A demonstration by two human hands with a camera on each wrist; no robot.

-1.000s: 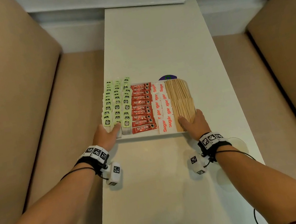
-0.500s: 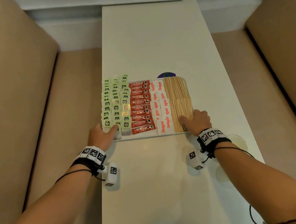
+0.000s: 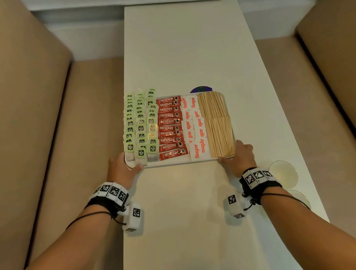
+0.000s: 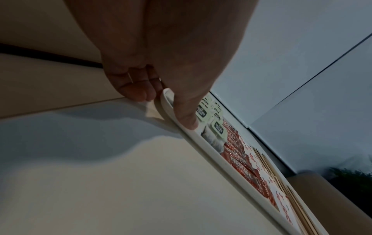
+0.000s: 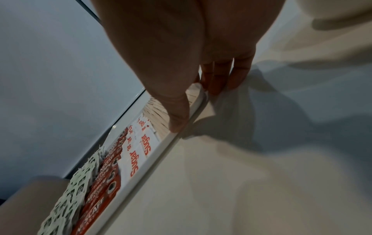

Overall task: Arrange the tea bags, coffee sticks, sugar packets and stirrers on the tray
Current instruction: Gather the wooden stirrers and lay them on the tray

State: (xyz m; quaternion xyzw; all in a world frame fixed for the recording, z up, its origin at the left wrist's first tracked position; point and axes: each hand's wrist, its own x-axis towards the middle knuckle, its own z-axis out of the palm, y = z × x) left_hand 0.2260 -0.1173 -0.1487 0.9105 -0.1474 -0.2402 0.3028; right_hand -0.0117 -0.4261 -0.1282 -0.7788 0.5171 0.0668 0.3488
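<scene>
A white tray (image 3: 176, 162) lies on the table with four columns on it: green tea bags (image 3: 140, 126), red coffee sticks (image 3: 170, 128), white sugar packets (image 3: 194, 127) and wooden stirrers (image 3: 217, 124). My left hand (image 3: 122, 169) grips the tray's near left corner. In the left wrist view its thumb lies on the tray rim (image 4: 201, 143) and its fingers are tucked under the rim. My right hand (image 3: 238, 155) grips the near right corner the same way, thumb on the tray rim (image 5: 153, 152) beside the stirrers, fingers below it.
A purple round object (image 3: 200, 89) peeks out behind the tray's far edge. Two clear round discs (image 3: 283, 173) lie at the table's right edge near my right wrist. Beige bench seats (image 3: 21, 136) flank the narrow white table (image 3: 180, 41).
Both hands slid outward to the tray's near corners. The right fingers left the stirrers and the left hand left the tea bags. Thumbs now sit on the rim.
</scene>
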